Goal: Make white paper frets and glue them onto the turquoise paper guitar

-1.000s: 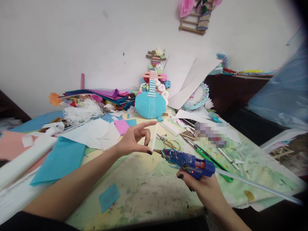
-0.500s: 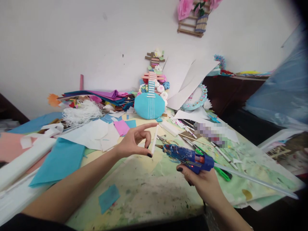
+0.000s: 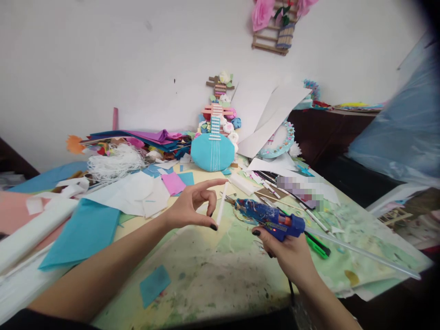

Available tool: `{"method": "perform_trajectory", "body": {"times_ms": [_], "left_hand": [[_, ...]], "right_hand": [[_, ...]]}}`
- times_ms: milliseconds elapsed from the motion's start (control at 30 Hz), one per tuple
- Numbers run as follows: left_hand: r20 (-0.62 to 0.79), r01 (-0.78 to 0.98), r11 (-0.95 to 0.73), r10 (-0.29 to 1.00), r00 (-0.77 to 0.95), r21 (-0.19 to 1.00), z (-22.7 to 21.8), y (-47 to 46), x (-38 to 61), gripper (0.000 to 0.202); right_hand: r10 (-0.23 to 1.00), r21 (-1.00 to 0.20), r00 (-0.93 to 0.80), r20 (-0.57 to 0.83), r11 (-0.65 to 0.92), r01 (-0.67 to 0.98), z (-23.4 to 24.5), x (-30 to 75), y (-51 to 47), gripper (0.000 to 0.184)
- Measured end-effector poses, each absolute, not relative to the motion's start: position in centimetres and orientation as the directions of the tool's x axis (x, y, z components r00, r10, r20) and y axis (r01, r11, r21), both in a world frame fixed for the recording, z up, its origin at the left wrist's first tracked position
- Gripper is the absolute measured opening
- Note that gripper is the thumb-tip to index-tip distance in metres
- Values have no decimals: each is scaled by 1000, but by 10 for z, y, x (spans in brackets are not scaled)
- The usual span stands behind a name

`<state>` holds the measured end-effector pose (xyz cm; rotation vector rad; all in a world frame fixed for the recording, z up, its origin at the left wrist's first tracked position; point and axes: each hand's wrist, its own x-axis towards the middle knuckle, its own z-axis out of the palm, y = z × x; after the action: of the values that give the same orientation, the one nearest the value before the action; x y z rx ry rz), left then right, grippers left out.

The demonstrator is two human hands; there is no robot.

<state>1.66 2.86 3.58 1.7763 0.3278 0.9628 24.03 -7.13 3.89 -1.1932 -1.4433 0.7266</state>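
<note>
Between the thumb and forefinger of my left hand [image 3: 195, 204], a thin white paper stick [image 3: 222, 206] is held by its two ends, tilted slightly. My right hand [image 3: 288, 254] grips a blue hot glue gun [image 3: 271, 217] with a small red light on its side. Its nozzle points left, close to the middle of the white stick; whether they touch I cannot tell. A long clear glue stick [image 3: 364, 252] sticks out of the gun's back. Behind my hands, a turquoise paper lute [image 3: 212, 151] with white strings leans upright.
Left of my arm lie folded teal paper [image 3: 82, 233], white sheets and a heap of white string [image 3: 115, 162]. A green utility knife [image 3: 318, 247] is beside the gun on the right, near several sticks. A teal scrap [image 3: 154, 285] lies at the front of the stained table [image 3: 213, 284].
The glue gun's nozzle has risen a little along the white stick, from its lower half toward its middle. My left hand keeps the same pinch, and the view has shifted slightly.
</note>
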Motion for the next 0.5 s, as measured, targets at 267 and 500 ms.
{"method": "perform_trajectory", "body": {"times_ms": [267,500], "left_hand": [[461,-229,-427,587,665,875,40,25,17,87],[464,-221,-446,564,683,867,40,25,19,89]], "right_hand": [[937,-928,131,324,288,238,41,241,-66,25],[927,-932,186,326,283,226,40,243,-62,22]]}}
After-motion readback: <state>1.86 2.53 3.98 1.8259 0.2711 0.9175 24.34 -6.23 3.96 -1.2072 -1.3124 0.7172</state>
